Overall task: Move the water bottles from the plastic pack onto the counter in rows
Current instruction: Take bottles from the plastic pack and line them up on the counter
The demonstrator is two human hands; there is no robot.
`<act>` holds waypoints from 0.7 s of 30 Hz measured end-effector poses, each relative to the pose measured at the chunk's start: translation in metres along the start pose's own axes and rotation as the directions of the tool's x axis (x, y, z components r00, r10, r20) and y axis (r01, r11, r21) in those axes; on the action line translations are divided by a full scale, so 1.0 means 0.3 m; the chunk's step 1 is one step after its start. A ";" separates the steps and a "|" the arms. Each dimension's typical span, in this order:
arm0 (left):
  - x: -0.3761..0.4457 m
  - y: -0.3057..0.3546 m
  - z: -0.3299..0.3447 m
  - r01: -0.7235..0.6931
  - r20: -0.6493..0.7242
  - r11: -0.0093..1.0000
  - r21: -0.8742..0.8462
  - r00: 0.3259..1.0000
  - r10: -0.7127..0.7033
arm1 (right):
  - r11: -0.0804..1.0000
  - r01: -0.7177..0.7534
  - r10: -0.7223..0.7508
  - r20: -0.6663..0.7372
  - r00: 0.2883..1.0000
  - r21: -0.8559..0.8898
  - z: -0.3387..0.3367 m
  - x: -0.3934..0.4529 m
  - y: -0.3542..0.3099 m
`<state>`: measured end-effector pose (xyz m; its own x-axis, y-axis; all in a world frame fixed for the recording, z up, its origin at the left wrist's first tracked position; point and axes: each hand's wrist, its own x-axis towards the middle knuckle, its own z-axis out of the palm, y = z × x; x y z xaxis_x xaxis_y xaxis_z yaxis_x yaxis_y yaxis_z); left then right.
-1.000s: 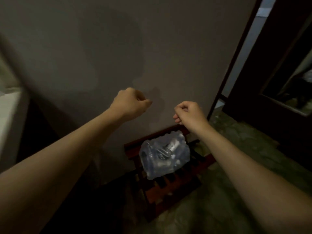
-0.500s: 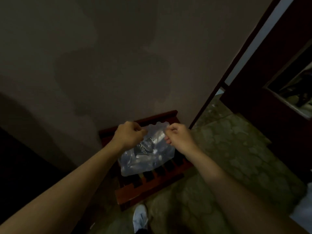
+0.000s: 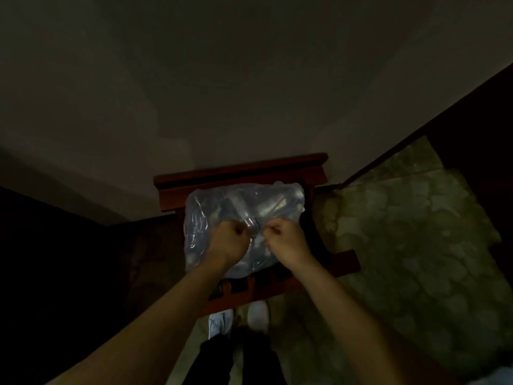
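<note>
Pinching wrap of one plastic pack (image 3: 216,215): left hand (image 3: 229,241), right hand (image 3: 287,240) (bottles inside uncountable).

Red wooden slatted rack (image 3: 319,173) against grey wall (image 3: 249,93) — mottled green floor (image 3: 402,232).

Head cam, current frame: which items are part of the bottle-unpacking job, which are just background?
Job:
- plastic pack of water bottles, lying on the slatted seat
- left hand, pinching the wrap at the pack's middle
- right hand, pinching the wrap right beside it

Background:
- red wooden chair under the pack
- wall
- patterned floor
- person's shoes

No counter in view.
</note>
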<state>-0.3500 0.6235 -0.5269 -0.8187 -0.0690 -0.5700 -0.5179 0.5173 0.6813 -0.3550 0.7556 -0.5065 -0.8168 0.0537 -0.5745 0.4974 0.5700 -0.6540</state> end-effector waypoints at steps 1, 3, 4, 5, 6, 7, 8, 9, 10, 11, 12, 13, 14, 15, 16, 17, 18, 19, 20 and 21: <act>0.023 -0.011 0.016 0.020 0.003 1.000 0.013 1.000 -0.020 | 1.000 -0.007 0.007 0.020 1.000 -0.003 0.011 0.039 0.013; 0.050 -0.031 0.041 0.065 0.018 0.997 0.038 0.998 -0.066 | 1.000 -0.003 0.004 0.064 0.998 -0.010 0.036 0.109 0.039; 0.057 -0.040 0.048 0.087 0.017 0.995 0.057 0.996 -0.088 | 1.000 -0.004 0.005 0.085 0.996 -0.014 0.052 0.133 0.051; 0.063 -0.050 0.054 0.104 0.004 0.992 0.073 0.994 -0.105 | 1.000 -0.007 0.008 0.112 0.994 -0.016 0.066 0.151 0.060; 0.071 -0.062 0.062 0.114 -0.015 0.990 0.083 0.993 -0.113 | 1.000 -0.007 0.010 0.146 0.989 -0.022 0.080 0.167 0.069; 0.080 -0.072 0.070 0.121 -0.025 0.988 0.097 0.993 -0.119 | 0.999 -0.008 0.013 0.176 0.984 -0.032 0.092 0.182 0.077; 0.089 -0.076 0.079 0.133 -0.020 0.984 0.120 0.991 -0.132 | 0.999 -0.006 0.014 0.196 0.980 -0.043 0.101 0.198 0.086; 0.101 -0.078 0.089 0.147 -0.015 0.979 0.140 0.989 -0.147 | 0.999 0.001 0.010 0.209 0.978 -0.054 0.108 0.217 0.094; 0.114 -0.083 0.101 0.159 -0.010 0.976 0.150 0.987 -0.160 | 0.997 0.012 0.004 0.221 0.975 -0.071 0.116 0.239 0.103; 0.130 -0.089 0.114 0.163 -0.012 0.975 0.152 0.987 -0.163 | 0.995 0.021 0.001 0.228 0.974 -0.094 0.125 0.263 0.111; 0.149 -0.098 0.129 0.165 -0.010 0.974 0.157 0.986 -0.165 | 0.993 0.024 0.004 0.232 0.973 -0.117 0.136 0.287 0.120; 0.166 -0.105 0.144 0.171 -0.004 0.969 0.180 0.985 -0.173 | 0.990 0.019 0.014 0.235 0.972 -0.137 0.152 0.311 0.131; 0.186 -0.113 0.159 0.180 0.008 0.961 0.210 0.983 -0.186 | 0.989 0.006 0.029 0.234 0.972 -0.151 0.170 0.334 0.142; 0.206 -0.124 0.175 0.184 0.024 0.956 0.227 0.981 -0.194 | 0.987 -0.011 0.049 0.237 0.970 -0.160 0.190 0.355 0.153; 0.229 -0.138 0.192 0.185 0.052 0.955 0.234 0.978 -0.202 | 0.985 -0.026 0.069 0.246 0.967 -0.172 0.214 0.376 0.164; 0.250 -0.153 0.207 0.186 0.085 0.950 0.251 0.973 -0.213 | 0.980 -0.039 0.088 0.251 0.964 -0.193 0.238 0.398 0.175; 0.267 -0.169 0.221 0.199 0.109 0.939 0.280 0.965 -0.237 | 0.974 -0.053 0.108 0.246 0.963 -0.220 0.259 0.415 0.183; 0.283 -0.186 0.231 0.215 0.115 0.923 0.320 0.958 -0.263 | 0.967 -0.069 0.127 0.228 0.965 -0.244 0.279 0.432 0.189; 0.298 -0.205 0.239 0.226 0.109 0.905 0.360 0.953 -0.282 | 0.963 -0.096 0.150 0.201 0.968 -0.253 0.298 0.452 0.196; 0.312 -0.220 0.245 0.238 0.101 0.893 0.383 0.950 -0.296 | 0.957 -0.128 0.176 0.170 0.970 -0.261 0.314 0.470 0.206</act>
<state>-0.3744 0.6457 -0.6590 -0.5992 -0.1325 -0.7895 -0.5620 0.7720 0.2970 -0.4120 0.7211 -0.6742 -0.6550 0.0132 -0.7555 0.5040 0.7527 -0.4237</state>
